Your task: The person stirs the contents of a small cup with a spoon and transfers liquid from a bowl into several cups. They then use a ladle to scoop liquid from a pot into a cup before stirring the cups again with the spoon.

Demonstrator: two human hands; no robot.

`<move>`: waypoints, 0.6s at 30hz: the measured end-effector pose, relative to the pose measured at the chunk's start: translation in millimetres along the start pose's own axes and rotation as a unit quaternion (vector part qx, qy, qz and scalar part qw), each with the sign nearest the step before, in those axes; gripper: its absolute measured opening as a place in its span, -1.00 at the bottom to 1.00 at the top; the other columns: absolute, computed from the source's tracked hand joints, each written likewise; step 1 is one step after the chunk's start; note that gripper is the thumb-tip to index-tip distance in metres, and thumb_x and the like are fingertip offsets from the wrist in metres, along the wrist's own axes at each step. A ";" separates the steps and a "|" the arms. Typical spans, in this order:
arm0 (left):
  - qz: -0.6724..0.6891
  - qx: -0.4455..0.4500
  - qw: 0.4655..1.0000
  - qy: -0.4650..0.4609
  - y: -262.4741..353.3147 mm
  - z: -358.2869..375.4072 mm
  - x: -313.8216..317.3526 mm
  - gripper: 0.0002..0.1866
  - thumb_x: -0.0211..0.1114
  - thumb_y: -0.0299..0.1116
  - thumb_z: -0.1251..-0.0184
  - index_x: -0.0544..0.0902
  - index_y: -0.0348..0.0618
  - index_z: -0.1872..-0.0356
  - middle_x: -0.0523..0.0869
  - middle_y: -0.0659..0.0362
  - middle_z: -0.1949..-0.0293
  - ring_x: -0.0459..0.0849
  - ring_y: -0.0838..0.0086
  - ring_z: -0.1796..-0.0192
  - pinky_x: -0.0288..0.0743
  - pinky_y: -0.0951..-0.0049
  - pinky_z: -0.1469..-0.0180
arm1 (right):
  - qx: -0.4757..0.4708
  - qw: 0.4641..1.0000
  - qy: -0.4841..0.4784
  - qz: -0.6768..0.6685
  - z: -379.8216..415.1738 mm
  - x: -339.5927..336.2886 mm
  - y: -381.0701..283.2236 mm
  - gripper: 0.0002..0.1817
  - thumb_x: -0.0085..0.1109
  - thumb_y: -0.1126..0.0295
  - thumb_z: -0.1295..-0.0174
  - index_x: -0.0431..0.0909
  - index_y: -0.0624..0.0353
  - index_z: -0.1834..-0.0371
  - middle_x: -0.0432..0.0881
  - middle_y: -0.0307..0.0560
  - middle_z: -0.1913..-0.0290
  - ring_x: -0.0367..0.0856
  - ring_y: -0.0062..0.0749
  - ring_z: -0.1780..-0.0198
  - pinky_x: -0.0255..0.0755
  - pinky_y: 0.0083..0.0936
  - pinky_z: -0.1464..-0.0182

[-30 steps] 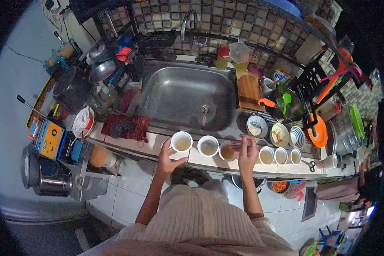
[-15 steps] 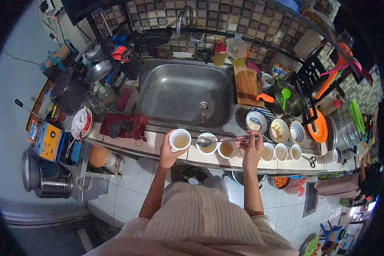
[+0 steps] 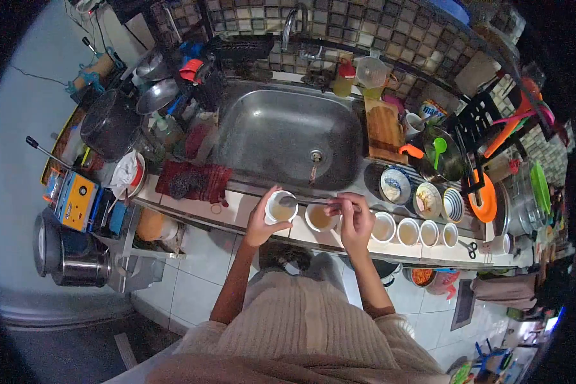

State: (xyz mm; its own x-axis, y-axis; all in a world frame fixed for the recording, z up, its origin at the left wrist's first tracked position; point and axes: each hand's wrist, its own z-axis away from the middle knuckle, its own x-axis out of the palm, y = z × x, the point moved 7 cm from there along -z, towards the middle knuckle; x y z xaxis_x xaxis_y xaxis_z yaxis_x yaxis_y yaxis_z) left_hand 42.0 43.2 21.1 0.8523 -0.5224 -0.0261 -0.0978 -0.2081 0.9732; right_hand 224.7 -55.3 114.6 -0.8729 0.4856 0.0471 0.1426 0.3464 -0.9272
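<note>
My left hand is wrapped around a white cup of pale yellowish liquid at the front of the counter. In my right hand is the handle of a metal spoon, pinched between thumb and fingers. The spoon's bowl overlaps the opening of the held cup. Just right of that cup, under the spoon handle, stands another white cup with similar liquid. Further right, beyond my right hand, several more filled cups line the counter's edge.
Behind the cups is a steel sink with a faucet. A dark red cloth lies at left. To the right are small bowls, a wooden board, an orange plate and scissors.
The spoon has moved left from over the neighbouring cup to the cup in my left hand. My right hand has moved left with it, and the view has shifted slightly.
</note>
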 end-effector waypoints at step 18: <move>-0.108 0.000 0.994 0.018 -35.6 2.6 -14.1 -0.12 0.56 -0.26 0.18 0.29 -0.20 -0.24 0.53 0.02 -0.06 0.49 0.44 -0.10 0.35 0.43 -0.14 | -0.101 0.896 -0.392 0.186 -40.7 104.0 -10.9 -0.80 0.01 0.33 -0.26 0.53 0.22 0.22 0.60 0.09 0.34 0.63 -0.13 0.30 0.47 -0.34 0.22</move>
State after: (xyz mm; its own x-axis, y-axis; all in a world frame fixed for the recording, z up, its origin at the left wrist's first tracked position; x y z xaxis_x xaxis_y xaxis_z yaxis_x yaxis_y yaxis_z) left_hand 32.1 55.8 -13.8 0.8716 -0.4351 -0.2260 0.0899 -0.3114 0.9460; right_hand 151.4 24.1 144.7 -0.7959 -0.0869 -0.5992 0.5038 0.4537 -0.7351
